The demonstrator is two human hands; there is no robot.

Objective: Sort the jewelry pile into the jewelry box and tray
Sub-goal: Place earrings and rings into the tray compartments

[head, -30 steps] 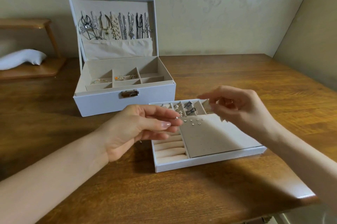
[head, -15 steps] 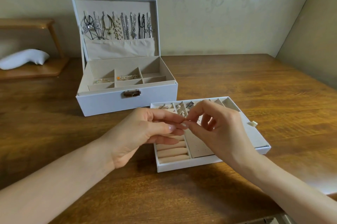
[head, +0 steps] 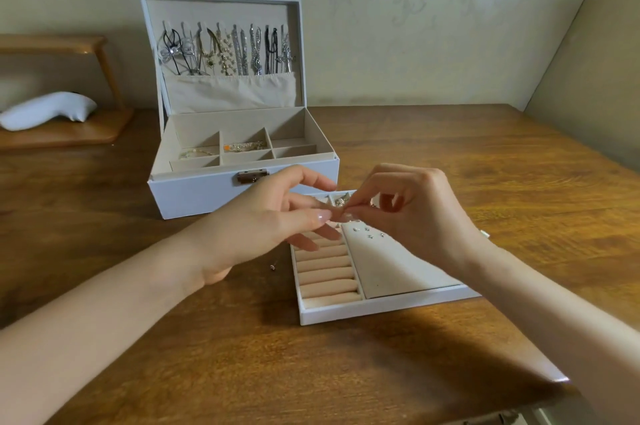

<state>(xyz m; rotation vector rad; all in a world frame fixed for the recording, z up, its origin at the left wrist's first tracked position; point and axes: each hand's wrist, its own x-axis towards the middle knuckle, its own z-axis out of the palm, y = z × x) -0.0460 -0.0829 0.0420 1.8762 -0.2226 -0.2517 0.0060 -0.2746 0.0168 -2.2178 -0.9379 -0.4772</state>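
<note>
Pinching one tiny shiny piece (head: 341, 212) between the fingers (head: 313, 218) of the left hand (head: 273, 227) and the right hand (head: 419, 216), just over the tray (head: 381, 315), the person should keep both grips snug; move slowly; set it down by the other studs (head: 367, 233).

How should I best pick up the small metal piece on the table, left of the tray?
Probably pinch the small metal piece across its middle, from straight above: it lies flat on the table, too low for a side grip.
</note>
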